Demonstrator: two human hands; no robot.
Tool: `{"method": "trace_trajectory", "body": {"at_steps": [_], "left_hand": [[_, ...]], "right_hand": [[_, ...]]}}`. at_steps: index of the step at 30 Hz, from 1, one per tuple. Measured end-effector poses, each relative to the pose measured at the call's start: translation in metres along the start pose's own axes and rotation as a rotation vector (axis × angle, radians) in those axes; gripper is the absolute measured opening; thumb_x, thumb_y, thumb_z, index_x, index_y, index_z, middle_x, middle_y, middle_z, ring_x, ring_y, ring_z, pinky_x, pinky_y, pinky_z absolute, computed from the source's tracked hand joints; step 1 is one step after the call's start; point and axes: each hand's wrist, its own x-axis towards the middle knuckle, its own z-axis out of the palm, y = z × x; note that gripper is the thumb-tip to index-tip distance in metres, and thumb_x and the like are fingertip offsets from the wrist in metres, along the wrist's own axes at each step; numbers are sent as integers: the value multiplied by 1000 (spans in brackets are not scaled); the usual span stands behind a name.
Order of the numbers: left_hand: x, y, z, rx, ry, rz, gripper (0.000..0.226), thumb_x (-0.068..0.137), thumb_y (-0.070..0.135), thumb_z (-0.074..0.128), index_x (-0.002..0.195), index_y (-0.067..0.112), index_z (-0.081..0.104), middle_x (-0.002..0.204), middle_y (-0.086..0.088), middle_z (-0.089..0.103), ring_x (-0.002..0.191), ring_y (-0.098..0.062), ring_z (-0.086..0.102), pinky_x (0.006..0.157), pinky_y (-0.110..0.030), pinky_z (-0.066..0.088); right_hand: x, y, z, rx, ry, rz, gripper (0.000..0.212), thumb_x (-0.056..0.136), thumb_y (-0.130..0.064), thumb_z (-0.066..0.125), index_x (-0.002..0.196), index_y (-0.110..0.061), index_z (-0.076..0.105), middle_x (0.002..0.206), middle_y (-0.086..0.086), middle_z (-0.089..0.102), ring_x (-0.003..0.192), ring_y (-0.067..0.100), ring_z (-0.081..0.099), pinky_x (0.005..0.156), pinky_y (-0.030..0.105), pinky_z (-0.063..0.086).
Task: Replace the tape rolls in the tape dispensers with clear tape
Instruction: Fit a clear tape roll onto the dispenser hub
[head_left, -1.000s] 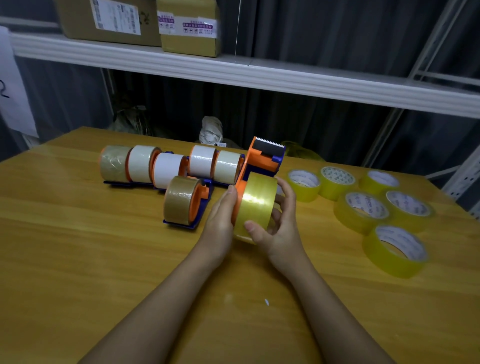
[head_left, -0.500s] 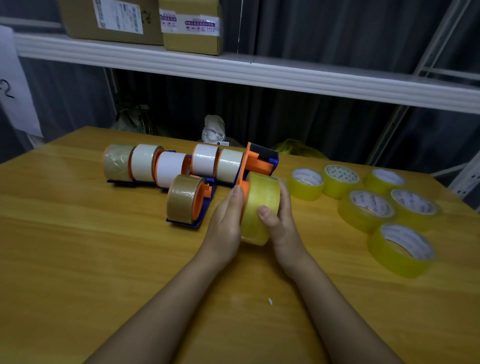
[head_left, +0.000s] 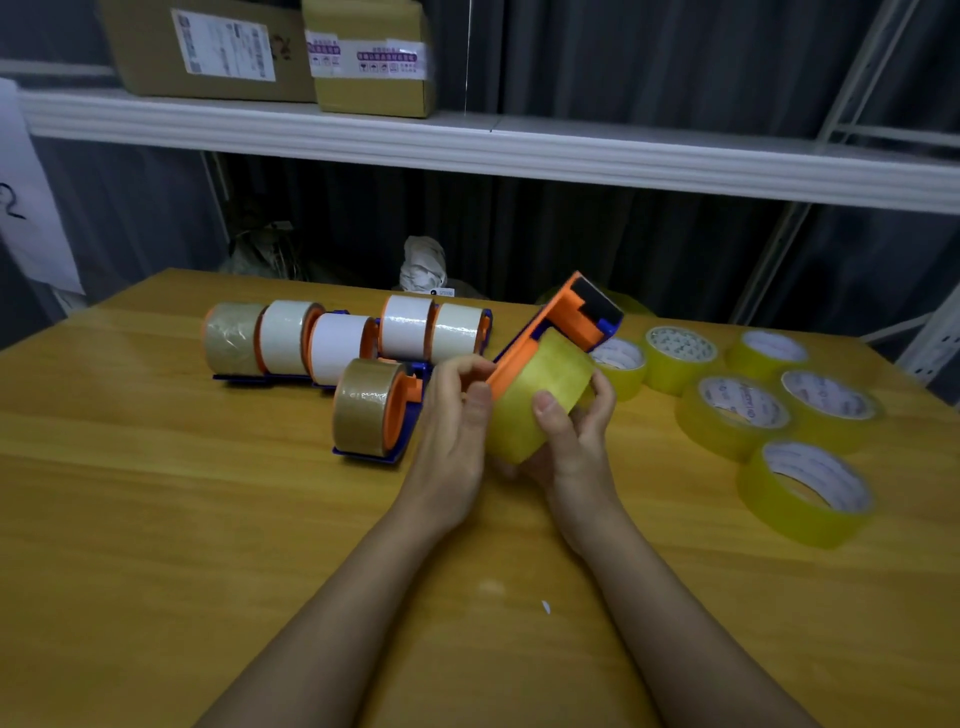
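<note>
Left hand (head_left: 454, 415) at frame centre, fingers curled around the orange tape dispenser (head_left: 561, 325) at its lower end, thumb against the orange side plate. Right hand (head_left: 571, 431) just beside it grips the clear tape roll (head_left: 540, 395) — thumb on the near face of the roll, fingers wrapped behind its far side. The roll looks yellowish, sits against the dispenser's side plate, tilted; can't tell whether it is fully seated on the hub. Dispenser is held off the table (head_left: 208, 519), angled up toward the upper right, its black cutter end topmost.

Left of the hands: a dispenser with a brown tape roll (head_left: 366, 408) stands on the table, blue base, orange hub, touching or just beside the left hand. Behind it, a row of five loaded dispensers (head_left: 343, 340) — from the left, one brownish roll, then four white or off-white ones, packed side by side.

Right of the hands: six spare clear tape rolls (head_left: 737, 410) lie flat on the table, white cores with print facing up, in a loose cluster running from centre right to the lower right; the nearest one (head_left: 808, 493) is well apart from the right hand.

Background: white shelf (head_left: 519, 150) across the top of the frame, two cardboard boxes (head_left: 291, 47) on it at upper left, dark curtain behind.
</note>
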Motion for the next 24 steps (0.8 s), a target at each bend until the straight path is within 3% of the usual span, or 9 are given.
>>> {"method": "trace_trajectory", "body": {"at_steps": [4,6,10,13,15,16,18,21,24], "left_hand": [[0,-4,1,143,-102,123,75,68,84,46,129,45,25,130,18,30,123,1,34,103,-19,34],[2,-6,-1,243,-122,179,86,65,74,61,135,45,20,131,30,22,125,5,29,104,-15,31],[5,-8,-8,316,-65,213,80,69,72,58,133,35,28,116,29,30,118,-3,34,102,-30,36],[7,-5,-12,306,-45,181,79,68,76,55,130,34,30,112,32,30,114,-5,36,98,-23,35],[7,-4,-14,305,-41,167,82,67,75,56,131,30,32,114,35,30,113,-6,37,96,-17,34],[7,-4,-14,306,-40,164,83,68,74,58,132,26,35,112,31,33,113,-8,38,96,-17,34],[8,-3,-15,307,-51,147,82,68,66,65,131,21,40,116,18,39,114,-11,40,96,-20,36],[8,-1,-17,327,-95,182,80,66,61,69,131,21,43,117,19,42,114,-8,40,96,-11,31],[6,3,-16,370,-196,271,84,64,61,70,135,27,40,120,25,39,115,-1,37,98,-5,26]], "right_hand": [[0,-7,1,217,-1,107,118,31,-69,86,129,-32,33,112,0,63,99,17,69,71,36,58],[0,-8,1,220,-7,113,128,30,-73,83,136,-25,30,117,3,63,96,14,70,71,35,58],[1,-8,-5,-2,-29,123,112,40,-87,69,129,-28,37,124,5,60,103,21,68,90,53,53],[0,-12,-14,-336,-66,48,93,57,-97,42,121,-30,44,113,-2,64,104,21,65,92,52,52],[-1,-12,-17,-503,-2,-108,68,73,-86,34,112,-32,48,92,-5,66,87,11,65,81,41,55],[-1,-14,-17,-559,54,-218,57,80,-76,33,110,-31,49,85,-5,63,79,4,62,75,29,54],[-1,-17,-15,-667,174,-442,47,88,-58,35,113,-22,53,92,-5,55,82,-3,53,70,8,41],[3,-19,-20,-747,210,-607,45,96,-42,32,122,-16,59,113,-4,49,107,6,44,93,8,31],[5,-22,-21,-628,74,-580,43,99,-36,26,118,-23,62,121,-5,58,122,10,47,105,20,31]]}}
